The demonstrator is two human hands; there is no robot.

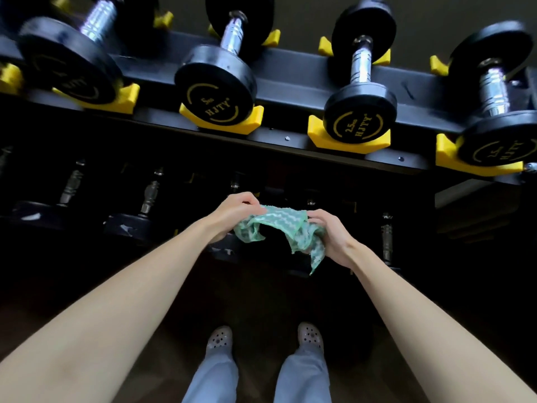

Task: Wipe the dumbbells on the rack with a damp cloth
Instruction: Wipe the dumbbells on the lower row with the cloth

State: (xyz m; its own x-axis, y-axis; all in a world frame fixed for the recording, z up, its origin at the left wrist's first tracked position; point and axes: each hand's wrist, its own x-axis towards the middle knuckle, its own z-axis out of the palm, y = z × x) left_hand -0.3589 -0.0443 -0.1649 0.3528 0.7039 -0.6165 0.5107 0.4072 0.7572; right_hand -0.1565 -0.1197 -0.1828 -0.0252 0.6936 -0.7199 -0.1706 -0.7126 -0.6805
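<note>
A green and white patterned cloth (283, 228) hangs crumpled between both hands in front of the rack. My left hand (232, 215) pinches its left edge, and my right hand (331, 237) grips its right side. Above them, the black rack's top shelf (290, 74) carries several black dumbbells with chrome handles in yellow cradles: a large one at the left (69, 56), one marked 5 (216, 82), one marked 2.5 (360, 112) and another at the right (494, 135). The cloth touches no dumbbell.
A lower shelf in deep shadow holds more dumbbells (145, 210) behind and below my hands. My feet in light clogs (219, 338) stand on a dark floor close to the rack. The rack's right end post (476, 205) is at the right.
</note>
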